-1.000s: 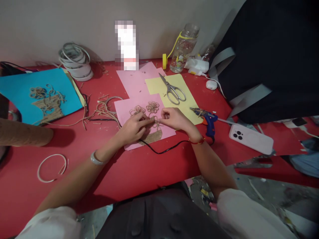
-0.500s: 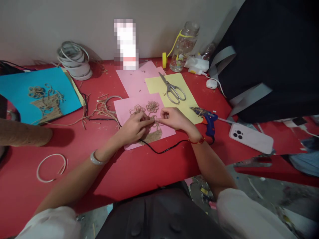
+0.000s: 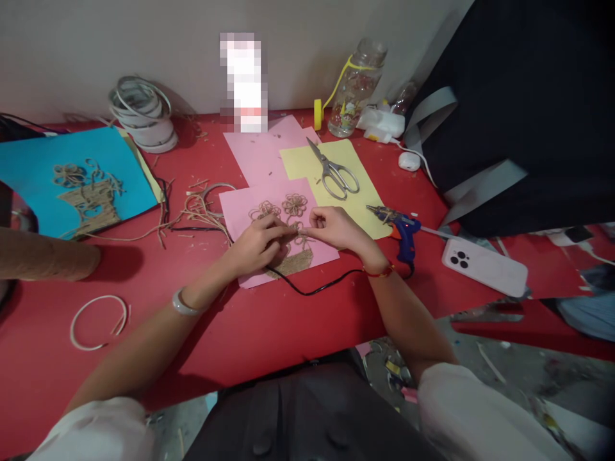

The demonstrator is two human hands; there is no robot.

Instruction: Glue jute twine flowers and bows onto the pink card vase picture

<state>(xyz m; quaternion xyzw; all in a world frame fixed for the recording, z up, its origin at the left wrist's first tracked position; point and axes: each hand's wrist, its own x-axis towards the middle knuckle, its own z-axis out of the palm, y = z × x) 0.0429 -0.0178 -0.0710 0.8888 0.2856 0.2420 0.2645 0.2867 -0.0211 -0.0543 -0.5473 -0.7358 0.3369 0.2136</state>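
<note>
On a pink card (image 3: 230,205) my left hand (image 3: 257,243) lies with its fingers drawn together in a pinch at the twine (image 3: 298,227) in the middle. My right hand (image 3: 336,229) comes in from the other side, its fingers curled and its fingertips meeting the left ones at the same twine. How each fingertip grips it is partly hidden. Above the hands are a looped twine flower (image 3: 295,204) and a second twine flower (image 3: 264,210), partly covered by my left hand. A woven twine basket shape (image 3: 295,261) sits on the card's lower part.
Scissors (image 3: 332,173) lie on yellow paper (image 3: 358,166). A blue glue gun (image 3: 406,240) rests to the right, its black cord (image 3: 307,294) crossing before the card. A phone (image 3: 485,266), bottle (image 3: 355,89), loose twine (image 3: 206,208) and a blue card (image 3: 29,173) surround the work.
My left hand's fingers have shifted very slightly at the twine. My right hand stays almost still, and the other things keep their places.
</note>
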